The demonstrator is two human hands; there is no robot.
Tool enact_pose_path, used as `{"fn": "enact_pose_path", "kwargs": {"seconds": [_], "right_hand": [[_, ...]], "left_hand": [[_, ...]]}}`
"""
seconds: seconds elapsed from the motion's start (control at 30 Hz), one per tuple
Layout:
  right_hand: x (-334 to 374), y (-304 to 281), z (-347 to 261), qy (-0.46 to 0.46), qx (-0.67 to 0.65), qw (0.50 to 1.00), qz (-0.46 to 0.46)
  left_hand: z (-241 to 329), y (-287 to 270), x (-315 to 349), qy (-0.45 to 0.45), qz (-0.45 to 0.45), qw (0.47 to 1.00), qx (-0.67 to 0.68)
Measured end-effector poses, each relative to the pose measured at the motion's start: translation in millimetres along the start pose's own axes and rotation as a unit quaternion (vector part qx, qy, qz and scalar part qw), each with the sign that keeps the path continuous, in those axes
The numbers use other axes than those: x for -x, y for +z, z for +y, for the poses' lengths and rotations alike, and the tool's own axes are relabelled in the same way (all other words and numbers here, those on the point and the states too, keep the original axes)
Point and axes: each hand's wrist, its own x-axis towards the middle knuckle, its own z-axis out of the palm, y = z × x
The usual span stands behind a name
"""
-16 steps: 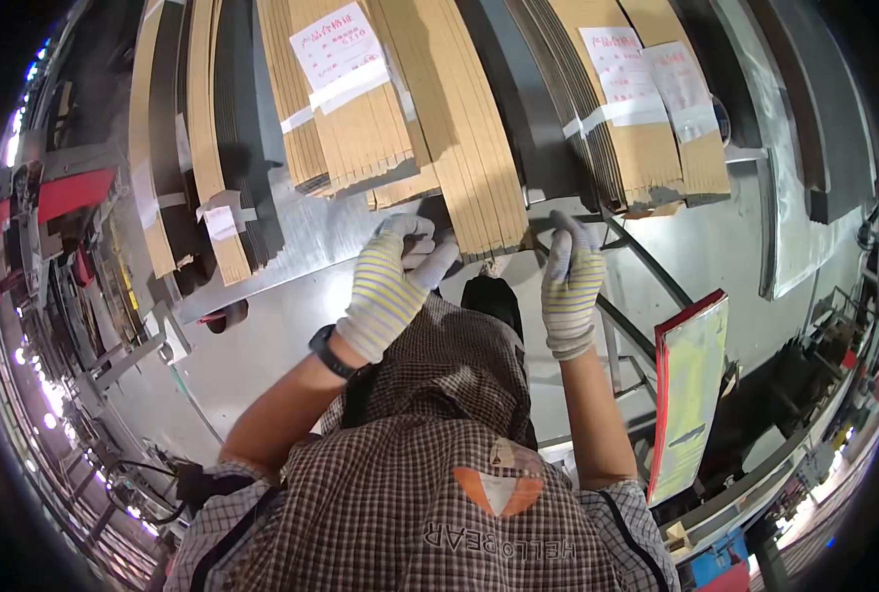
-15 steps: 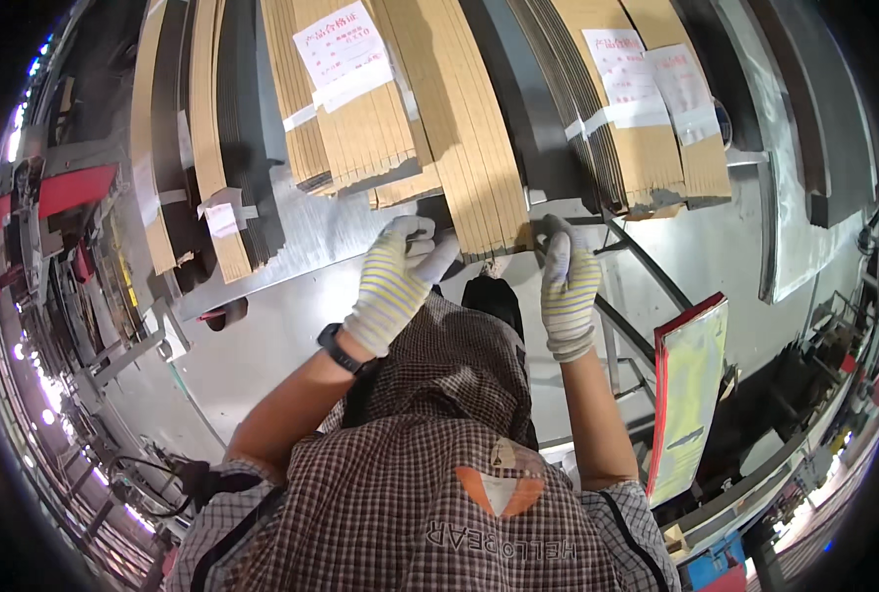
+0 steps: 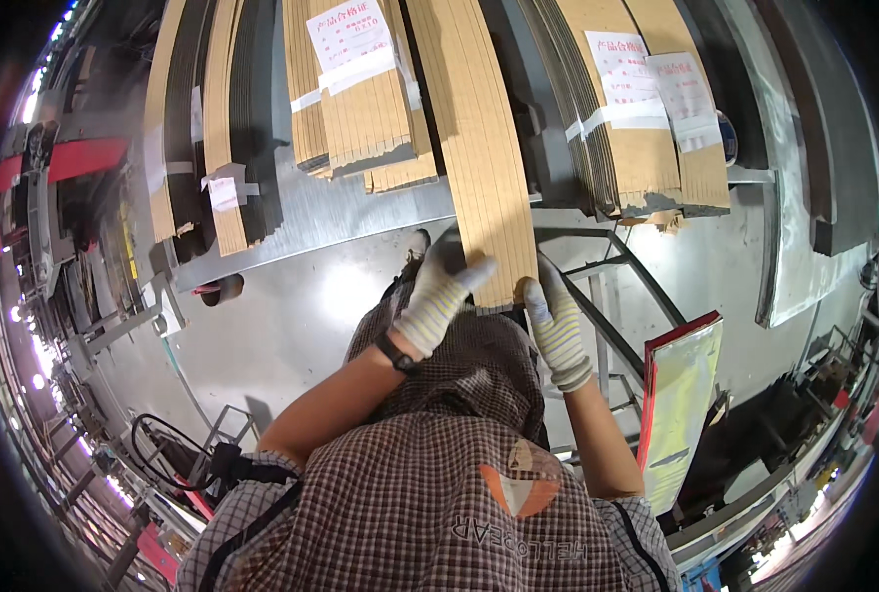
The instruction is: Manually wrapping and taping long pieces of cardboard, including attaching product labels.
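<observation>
A stack of long tan strips point(image 3: 489, 178) lies side by side before me, its near end sticking out over the table's edge toward my body. My left hand point(image 3: 439, 301), in a white glove with yellow stripes, clasps its left side, thumb on top and fingers hidden beneath. At the right side my right hand point(image 3: 560, 331), gloved alike, presses against the near corner with its fingers partly under the edge. Left of this stack lies a taped bundle of similar strips point(image 3: 368, 128) with a white paper label point(image 3: 350, 44).
More labelled strips point(image 3: 647, 173) lie to the right, narrower ones point(image 3: 224, 217) to the left, all on a metal table point(image 3: 311, 217). A dark metal frame point(image 3: 647, 281) stands under the right side. A red-edged yellowish panel point(image 3: 681, 405) leans near my right arm.
The tan stack has slid toward me, farther past the table edge. Both hands have come nearer to my body, and the left thumb now lies on top of the strips.
</observation>
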Motion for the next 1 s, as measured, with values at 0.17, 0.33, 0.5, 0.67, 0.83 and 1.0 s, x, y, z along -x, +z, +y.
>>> {"fn": "enact_pose_path", "kwargs": {"seconds": [0.17, 0.33, 0.5, 0.67, 0.83, 1.0], "right_hand": [[-11, -1, 1, 0.051, -0.213, 0.975, -0.027], [2, -7, 18, 0.043, -0.212, 0.975, -0.058], [17, -8, 29, 0.069, -0.234, 0.967, -0.067], [4, -5, 13, 0.035, -0.175, 0.98, -0.086], [8, 3, 2, 0.06, -0.234, 0.968, -0.067], [18, 2, -3, 0.053, -0.278, 0.956, -0.082]], "left_hand": [[1, 14, -29, -0.064, 0.062, 0.988, 0.128], [-20, 19, -12, -0.03, 0.092, 0.982, 0.16], [-30, 22, 1, -0.024, 0.08, 0.977, 0.196], [-40, 22, 4, -0.014, 0.105, 0.982, 0.159], [-38, 21, 2, 0.003, 0.109, 0.976, 0.19], [-41, 16, 1, -0.006, 0.125, 0.977, 0.172]]}}
